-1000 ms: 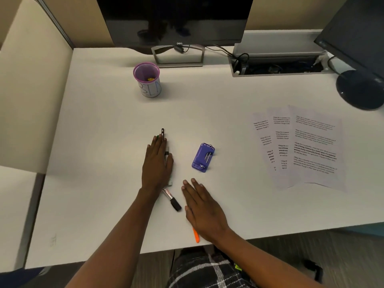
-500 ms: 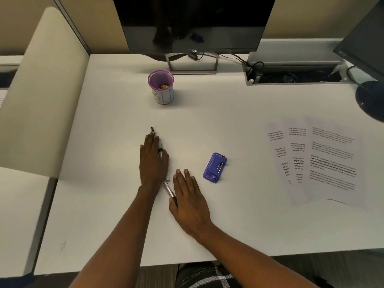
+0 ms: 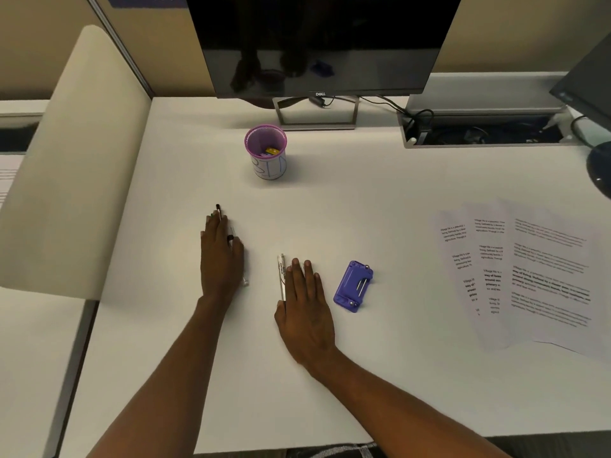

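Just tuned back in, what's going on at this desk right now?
A person has both hands flat on the white desk. The left hand covers some pens, one black tip sticking out beyond it. The right hand lies with straight fingers alongside a white marker, touching it. Neither hand has a grip on anything. A purple tool lies just right of the right hand, apart from it, and a purple mesh cup stands farther back.

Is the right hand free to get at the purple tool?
Probably yes: the right hand lies flat beside the purple tool, only bare desk between them; the marker is on its other side.
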`<control>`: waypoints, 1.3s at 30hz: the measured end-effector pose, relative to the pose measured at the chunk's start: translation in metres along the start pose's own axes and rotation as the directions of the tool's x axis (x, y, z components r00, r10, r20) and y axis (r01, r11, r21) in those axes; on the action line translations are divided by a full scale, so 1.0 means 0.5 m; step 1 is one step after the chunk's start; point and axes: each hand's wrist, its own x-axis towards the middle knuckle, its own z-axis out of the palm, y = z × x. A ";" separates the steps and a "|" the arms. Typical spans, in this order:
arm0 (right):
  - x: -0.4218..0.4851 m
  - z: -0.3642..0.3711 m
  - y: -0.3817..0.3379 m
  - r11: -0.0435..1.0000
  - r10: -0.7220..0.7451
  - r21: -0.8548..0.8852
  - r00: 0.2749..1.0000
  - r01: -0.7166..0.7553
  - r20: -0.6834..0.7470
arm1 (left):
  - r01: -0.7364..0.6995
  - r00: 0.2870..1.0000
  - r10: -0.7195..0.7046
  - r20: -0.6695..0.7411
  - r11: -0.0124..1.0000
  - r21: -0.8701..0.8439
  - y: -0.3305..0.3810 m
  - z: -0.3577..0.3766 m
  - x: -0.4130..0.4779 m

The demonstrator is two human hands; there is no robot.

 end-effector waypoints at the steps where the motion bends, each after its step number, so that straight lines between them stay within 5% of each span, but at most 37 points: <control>1: 0.016 -0.001 -0.005 1.000 0.012 0.009 1.000 -0.012 0.001 | -0.020 1.000 0.020 0.005 1.000 0.010 0.000 0.002 -0.007; 14: 0.207 0.003 -0.065 0.999 -0.013 0.041 1.000 0.013 0.006 | -0.114 0.992 0.109 0.070 0.992 0.062 -0.020 0.010 -0.018; 28: 0.280 0.004 -0.142 0.995 -0.077 0.064 0.995 0.073 0.064 | 0.065 0.990 -0.033 0.136 0.969 -0.236 0.006 -0.024 -0.003; 39: 0.269 -0.025 -0.079 0.973 0.014 0.230 1.000 -0.013 0.000 | 0.087 0.993 -0.071 0.098 0.980 -0.178 -0.021 -0.046 0.006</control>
